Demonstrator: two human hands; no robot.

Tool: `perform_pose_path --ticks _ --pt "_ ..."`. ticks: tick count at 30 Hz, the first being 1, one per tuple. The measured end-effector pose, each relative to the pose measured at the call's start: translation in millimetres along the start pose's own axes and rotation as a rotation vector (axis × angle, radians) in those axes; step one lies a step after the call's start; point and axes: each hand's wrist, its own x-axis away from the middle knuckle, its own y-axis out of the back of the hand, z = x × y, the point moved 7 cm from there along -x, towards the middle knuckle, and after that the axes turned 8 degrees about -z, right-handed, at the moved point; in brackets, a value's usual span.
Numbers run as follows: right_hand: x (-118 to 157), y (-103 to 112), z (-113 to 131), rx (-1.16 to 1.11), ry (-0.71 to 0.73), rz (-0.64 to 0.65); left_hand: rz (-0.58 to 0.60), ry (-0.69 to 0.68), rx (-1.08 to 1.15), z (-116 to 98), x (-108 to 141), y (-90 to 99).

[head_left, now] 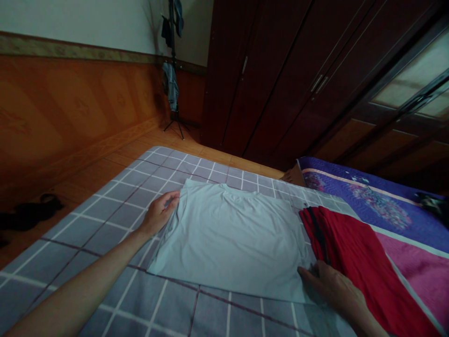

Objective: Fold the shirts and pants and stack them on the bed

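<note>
A pale blue T-shirt [228, 238] lies flat and face down on a grey checked blanket [115, 210], with its collar toward the far side. My left hand [159, 213] grips the shirt's left edge near the shoulder, fingers curled over the cloth. At the lower right corner, my right hand [328, 283] pinches the hem. Just beyond that hand, a red garment with a black stripe [354, 248] lies folded lengthwise beside the shirt, its edge close to the shirt's right side.
A purple and pink quilt [379, 201] spreads to the right, with a dark object [433, 206] on it. Dark wooden wardrobe doors [280, 79] stand ahead. A stand hung with clothes [171, 70] is at the far corner, and a black item [30, 210] lies on the floor at left.
</note>
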Motion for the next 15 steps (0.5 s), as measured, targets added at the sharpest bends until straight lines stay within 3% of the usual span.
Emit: perform_pose_path --ticks 4,8,12,15 --pt "-2 -2 -1 -0.180 -0.062 0.032 -0.005 0.017 0.019 3 -1 -1.2" --pt "2 0 -5 -0.620 -0.166 -0.017 -0.004 0.029 0.037 4 -1 -1.4" --pt "19 -10 -4 -1.171 -0.405 0.164 -0.007 0.034 0.029 4 -1 -1.5" --pt "31 -14 1 -1.344 -0.580 0.220 -0.014 0.047 0.033 6 -2 -1.9"
